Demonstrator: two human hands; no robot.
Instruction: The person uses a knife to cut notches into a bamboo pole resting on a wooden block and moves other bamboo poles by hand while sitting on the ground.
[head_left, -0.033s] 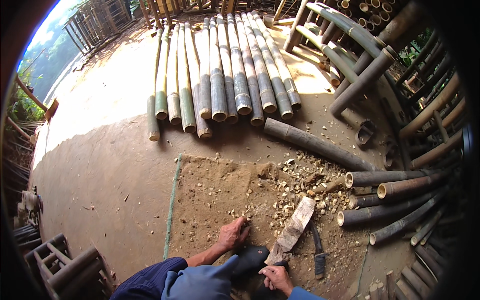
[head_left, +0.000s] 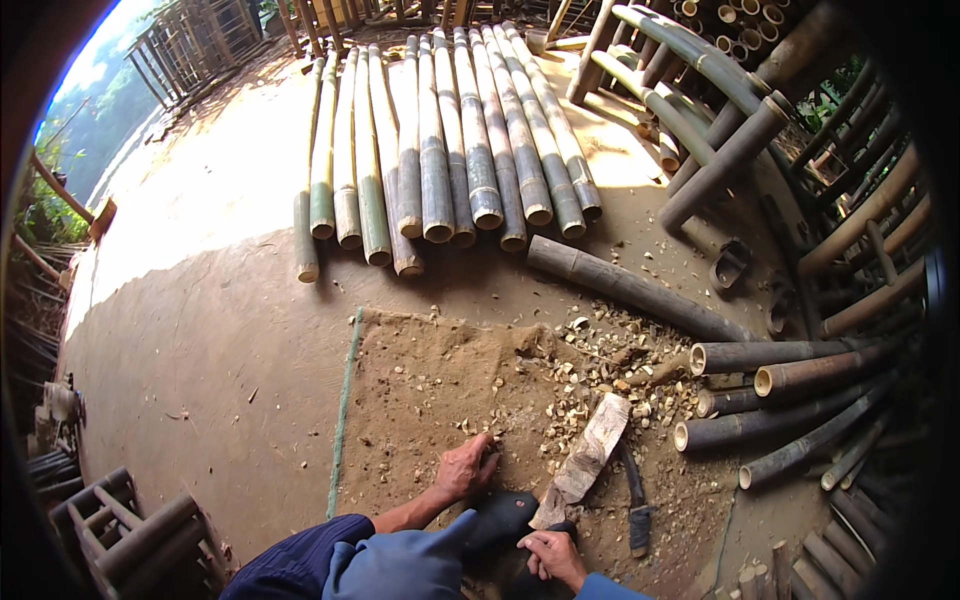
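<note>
My left hand (head_left: 467, 468) hangs in front of my left knee, fingers loosely bent and a little apart, with nothing seen in it. Near my right knee rests my right hand (head_left: 553, 558), its fingers loosely curled, partly apart and holding nothing visible. Between my knees and the wood chips (head_left: 655, 408) lies a pale, hacked wooden block (head_left: 583, 460), its near end beside my dark shoe or trouser leg. Just right of the block, a dark curved blade tool, like a machete (head_left: 635, 495), lies on the ground with its wrapped handle toward me.
A dirt-covered mat (head_left: 420, 370) with a green edge lies ahead. Beyond it, several bamboo poles (head_left: 437, 190) lie side by side. One dark pole (head_left: 640, 290) slants behind the chips. Cut bamboo (head_left: 740, 432) and a bamboo frame (head_left: 690, 130) stand at right, a small bamboo stool (head_left: 145, 540) at lower left.
</note>
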